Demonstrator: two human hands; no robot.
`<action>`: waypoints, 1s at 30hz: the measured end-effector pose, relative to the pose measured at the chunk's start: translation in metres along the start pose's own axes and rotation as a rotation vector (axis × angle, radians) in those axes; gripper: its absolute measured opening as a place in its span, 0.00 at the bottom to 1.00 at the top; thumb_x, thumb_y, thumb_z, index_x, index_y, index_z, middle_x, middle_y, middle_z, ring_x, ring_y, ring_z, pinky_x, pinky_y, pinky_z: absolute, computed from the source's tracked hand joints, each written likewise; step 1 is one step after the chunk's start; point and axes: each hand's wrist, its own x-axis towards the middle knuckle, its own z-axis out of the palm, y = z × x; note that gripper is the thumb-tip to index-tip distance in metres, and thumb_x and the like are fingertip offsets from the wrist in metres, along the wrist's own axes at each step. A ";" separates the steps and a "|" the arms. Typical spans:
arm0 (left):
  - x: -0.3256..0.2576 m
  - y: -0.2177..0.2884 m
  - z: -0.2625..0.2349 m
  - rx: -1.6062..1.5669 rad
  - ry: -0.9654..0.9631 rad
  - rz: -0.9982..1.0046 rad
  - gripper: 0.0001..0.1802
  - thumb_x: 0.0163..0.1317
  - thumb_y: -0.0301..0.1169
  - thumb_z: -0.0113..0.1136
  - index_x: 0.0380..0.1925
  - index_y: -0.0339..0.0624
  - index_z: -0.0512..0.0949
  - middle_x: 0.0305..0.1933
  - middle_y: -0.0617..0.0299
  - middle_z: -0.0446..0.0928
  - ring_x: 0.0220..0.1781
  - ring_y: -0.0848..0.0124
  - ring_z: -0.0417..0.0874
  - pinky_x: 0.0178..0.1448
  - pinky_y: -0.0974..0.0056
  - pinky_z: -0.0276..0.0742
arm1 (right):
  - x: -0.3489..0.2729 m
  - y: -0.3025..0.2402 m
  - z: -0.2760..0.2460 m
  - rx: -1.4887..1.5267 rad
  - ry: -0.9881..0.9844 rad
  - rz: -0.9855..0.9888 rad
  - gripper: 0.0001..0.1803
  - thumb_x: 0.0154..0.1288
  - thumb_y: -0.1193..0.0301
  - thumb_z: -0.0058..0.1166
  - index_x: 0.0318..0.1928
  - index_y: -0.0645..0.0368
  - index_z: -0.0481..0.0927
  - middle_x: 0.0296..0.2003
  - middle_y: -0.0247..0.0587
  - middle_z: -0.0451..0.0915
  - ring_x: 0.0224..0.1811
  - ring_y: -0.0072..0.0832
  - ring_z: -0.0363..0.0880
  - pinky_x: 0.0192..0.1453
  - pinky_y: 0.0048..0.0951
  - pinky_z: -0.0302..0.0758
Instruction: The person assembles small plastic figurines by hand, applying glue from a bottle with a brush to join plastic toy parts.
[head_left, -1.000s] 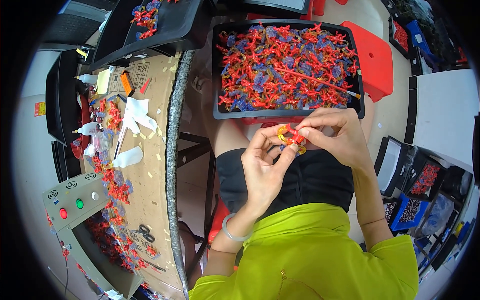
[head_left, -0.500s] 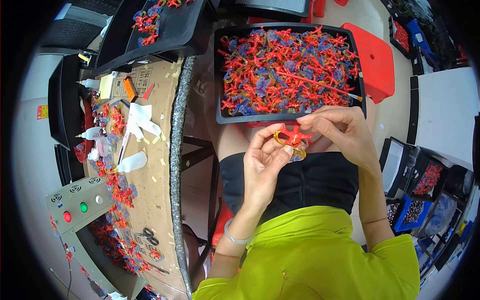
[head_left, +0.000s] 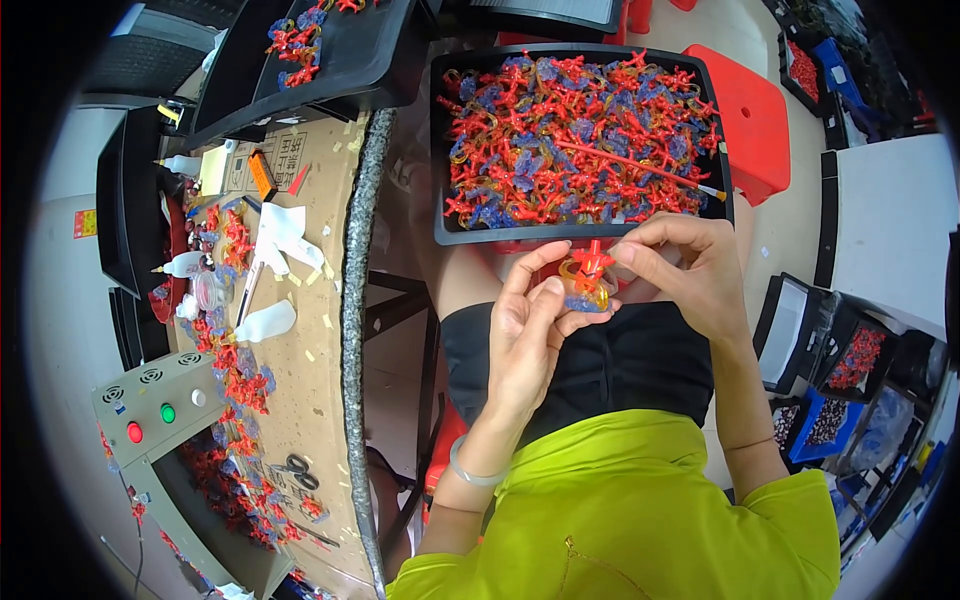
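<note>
Above my lap, my left hand [head_left: 528,318] grips a small plastic figurine [head_left: 590,268] between thumb and fingers. The piece has a red branching body, a yellow curved part and a clear blue base. My right hand [head_left: 685,262] is at its right side, thumb and forefinger pinched together at the red part; whether anything else is in that pinch is too small to tell. Just beyond both hands lies a black tray [head_left: 560,237] heaped with similar red, blue and yellow pieces. A thin red-handled brush [head_left: 640,170] rests across the heap.
A cardboard-covered table [head_left: 325,400] on my left carries white bottles [head_left: 266,323], scissors [head_left: 297,472], an orange box [head_left: 261,176], loose figurines and a grey machine [head_left: 160,405] with buttons. A red stool [head_left: 745,120] stands behind the tray. Crates [head_left: 850,355] line the right.
The figurine has turned in my left hand so its blue base points toward me. My right hand has shifted slightly right and down, fingers now at the red part.
</note>
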 end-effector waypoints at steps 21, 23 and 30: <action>0.034 -0.019 -0.045 0.204 0.046 -0.014 0.18 0.70 0.31 0.44 0.56 0.34 0.61 0.41 0.46 0.78 0.39 0.64 0.83 0.44 0.64 0.81 | 0.169 -0.116 0.057 0.095 0.325 -0.632 0.12 0.64 0.66 0.56 0.33 0.63 0.86 0.25 0.35 0.84 0.20 0.11 0.69 0.24 0.16 0.63; 0.041 -0.015 -0.050 0.232 0.076 0.016 0.18 0.70 0.32 0.45 0.55 0.33 0.62 0.40 0.47 0.78 0.37 0.65 0.83 0.42 0.64 0.82 | 0.167 -0.094 0.048 0.053 0.352 -0.584 0.13 0.64 0.66 0.56 0.33 0.63 0.86 0.24 0.33 0.84 0.20 0.11 0.70 0.25 0.16 0.64; 0.104 -0.033 -0.074 0.642 0.145 0.163 0.11 0.65 0.20 0.49 0.47 0.32 0.70 0.35 0.53 0.79 0.33 0.70 0.82 0.37 0.67 0.80 | 0.121 0.112 -0.043 -0.829 0.217 -0.222 0.07 0.55 0.74 0.59 0.31 0.66 0.83 0.26 0.49 0.82 0.27 0.43 0.81 0.36 0.38 0.76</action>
